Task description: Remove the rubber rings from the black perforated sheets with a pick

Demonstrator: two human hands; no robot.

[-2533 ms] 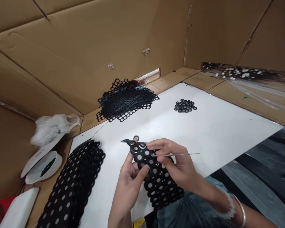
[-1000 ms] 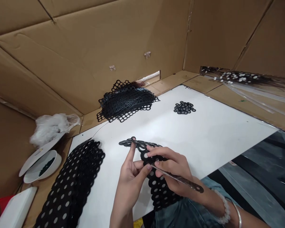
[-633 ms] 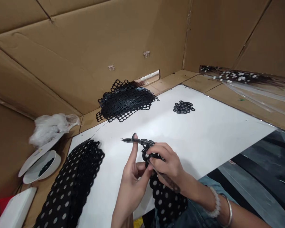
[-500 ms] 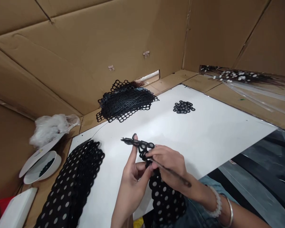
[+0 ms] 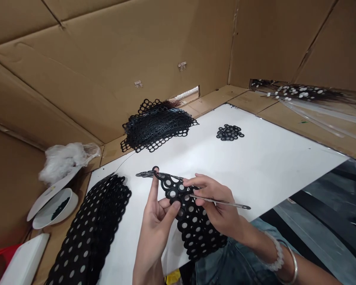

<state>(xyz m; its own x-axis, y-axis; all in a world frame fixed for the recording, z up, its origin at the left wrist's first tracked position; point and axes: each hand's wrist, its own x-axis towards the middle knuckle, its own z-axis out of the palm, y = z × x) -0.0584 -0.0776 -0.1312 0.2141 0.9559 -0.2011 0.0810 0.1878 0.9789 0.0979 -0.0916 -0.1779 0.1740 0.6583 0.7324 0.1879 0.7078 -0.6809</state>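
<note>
My left hand (image 5: pixel 156 227) holds a strip of black ring mesh (image 5: pixel 197 227), its thumb pressing on the rings. The raised index finger pokes up at the mesh's far edge, with a ring at its tip. In my right hand (image 5: pixel 224 219) is a slim metal tool (image 5: pixel 239 205), gripped between thumb and fingers. The tool's inner end lies against the rings; its exact tip I cannot make out. Below my hands the mesh hangs down toward my lap. Fingers of the right hand also touch the mesh's upper edge.
A folded length of black ring mesh (image 5: pixel 80 237) lies at left on the white board (image 5: pixel 273 170). Behind stands a mesh heap (image 5: pixel 160 126); loose black rings (image 5: pixel 230 132) lie to its right. A white bowl (image 5: pixel 72 202), plastic bag (image 5: pixel 67 158) and cardboard walls (image 5: pixel 121 59) surround the board.
My left hand and the mesh have shifted left, and the mesh is spread more openly between the hands. The tool has turned to lie flatter, its outer end farther right.
</note>
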